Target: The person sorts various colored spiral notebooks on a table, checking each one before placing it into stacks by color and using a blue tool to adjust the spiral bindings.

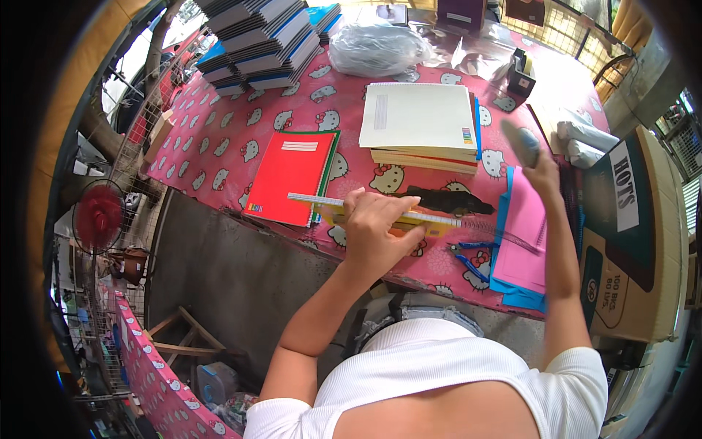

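My left hand (376, 228) presses down on a long pale ruler (322, 200) that lies across a yellow sheet near the front edge of the table. My right hand (540, 170) is raised above the table's right side and is closed around a grey oblong object (519, 139). Below that hand lies a pink notebook with a spiral wire (528, 219) on blue sheets (521, 294). A black strip (447, 199) sits just behind the ruler. Blue-handled pliers (472, 260) rest between my two arms.
A red notebook (287, 175) lies left of the ruler. A stack of cream books (420, 124) sits behind it. Tall piles of notebooks (259, 40) and a plastic bag (374, 47) stand at the back. A cardboard box (636, 241) is at the right, a red fan (95, 216) below left.
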{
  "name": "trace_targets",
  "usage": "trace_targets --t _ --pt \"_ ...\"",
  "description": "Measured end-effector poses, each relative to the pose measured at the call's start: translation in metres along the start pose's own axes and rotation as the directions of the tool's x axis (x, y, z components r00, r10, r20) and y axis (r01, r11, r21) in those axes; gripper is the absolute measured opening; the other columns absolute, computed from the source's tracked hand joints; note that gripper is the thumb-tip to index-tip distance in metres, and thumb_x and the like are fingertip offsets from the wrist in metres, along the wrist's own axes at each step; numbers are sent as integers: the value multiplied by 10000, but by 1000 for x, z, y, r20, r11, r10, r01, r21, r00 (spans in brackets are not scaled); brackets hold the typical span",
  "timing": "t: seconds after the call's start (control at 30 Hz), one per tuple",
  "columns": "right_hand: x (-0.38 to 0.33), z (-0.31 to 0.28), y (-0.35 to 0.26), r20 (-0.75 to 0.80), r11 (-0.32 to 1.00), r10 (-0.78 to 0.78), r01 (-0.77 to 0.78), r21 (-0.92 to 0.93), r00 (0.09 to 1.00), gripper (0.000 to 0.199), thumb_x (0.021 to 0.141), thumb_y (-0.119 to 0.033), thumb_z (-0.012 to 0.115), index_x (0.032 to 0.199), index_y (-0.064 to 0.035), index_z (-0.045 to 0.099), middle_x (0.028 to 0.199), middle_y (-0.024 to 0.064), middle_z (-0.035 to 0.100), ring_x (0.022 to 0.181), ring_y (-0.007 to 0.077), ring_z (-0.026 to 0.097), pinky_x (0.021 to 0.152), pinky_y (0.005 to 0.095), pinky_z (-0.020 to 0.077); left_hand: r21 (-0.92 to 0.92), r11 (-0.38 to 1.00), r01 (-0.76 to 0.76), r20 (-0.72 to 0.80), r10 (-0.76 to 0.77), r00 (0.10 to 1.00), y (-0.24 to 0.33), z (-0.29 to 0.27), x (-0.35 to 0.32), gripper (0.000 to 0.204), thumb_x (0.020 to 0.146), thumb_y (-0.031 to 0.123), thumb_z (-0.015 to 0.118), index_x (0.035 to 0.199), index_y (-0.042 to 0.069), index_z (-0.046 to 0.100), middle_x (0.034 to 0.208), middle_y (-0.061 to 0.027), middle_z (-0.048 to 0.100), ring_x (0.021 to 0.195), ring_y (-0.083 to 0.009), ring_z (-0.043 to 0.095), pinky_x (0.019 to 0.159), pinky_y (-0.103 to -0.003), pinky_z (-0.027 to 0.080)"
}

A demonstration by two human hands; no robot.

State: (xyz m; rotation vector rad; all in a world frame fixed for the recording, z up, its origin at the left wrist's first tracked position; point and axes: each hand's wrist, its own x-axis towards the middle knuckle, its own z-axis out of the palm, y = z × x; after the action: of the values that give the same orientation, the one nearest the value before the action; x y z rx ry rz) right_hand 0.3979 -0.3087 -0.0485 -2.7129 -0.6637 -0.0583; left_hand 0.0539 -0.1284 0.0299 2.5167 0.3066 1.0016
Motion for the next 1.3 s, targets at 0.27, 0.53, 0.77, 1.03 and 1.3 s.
trace_targets --t 0.27,0.53,0.77,1.03,1.3 --pt "-69 -39 -87 244 320 -571 -62 945 784 466 641 32 674 1102 15 613 1031 119 654 932 205 634 740 357 549 -68 998 15 -27 -17 999 -1 8 9 234 606 222 811 806 137 724 786 -8 684 787 -192 601 958 -444 325" --pt "-52 -43 -86 393 346 -588 -219 912 706 482 576 -107 788 1036 -68 650 924 87 670 871 158 628 780 294 507 -46 999 28 -52 -31 998 -4 10 6 206 632 219 800 806 135 728 781 1 694 778 -176 593 936 -427 331" --pt "-42 -19 -96 46 495 -818 662 563 573 519 536 -127 828 1013 -42 639 932 106 677 830 256 649 758 352 514 -43 994 97 14 -96 995 1 5 9 361 627 193 814 962 111 705 817 -7 681 802 -173 597 905 -367 349" --pt "-60 -32 -132 185 403 -783 257 879 594 510 573 -55 752 1067 -15 630 899 69 681 843 177 645 710 317 518 262 949 175 2 -182 983 -24 -18 6 371 618 475 789 820 173 714 1042 54 639 1140 -219 479 975 -715 78" --pt "-67 -27 -160 169 518 -739 389 762 652 477 592 2 696 1065 -28 643 1016 115 661 829 199 636 745 315 522 100 974 204 -54 -199 978 -46 -29 6 356 596 436 818 796 158 722 946 51 681 1110 -219 488 994 -579 180"
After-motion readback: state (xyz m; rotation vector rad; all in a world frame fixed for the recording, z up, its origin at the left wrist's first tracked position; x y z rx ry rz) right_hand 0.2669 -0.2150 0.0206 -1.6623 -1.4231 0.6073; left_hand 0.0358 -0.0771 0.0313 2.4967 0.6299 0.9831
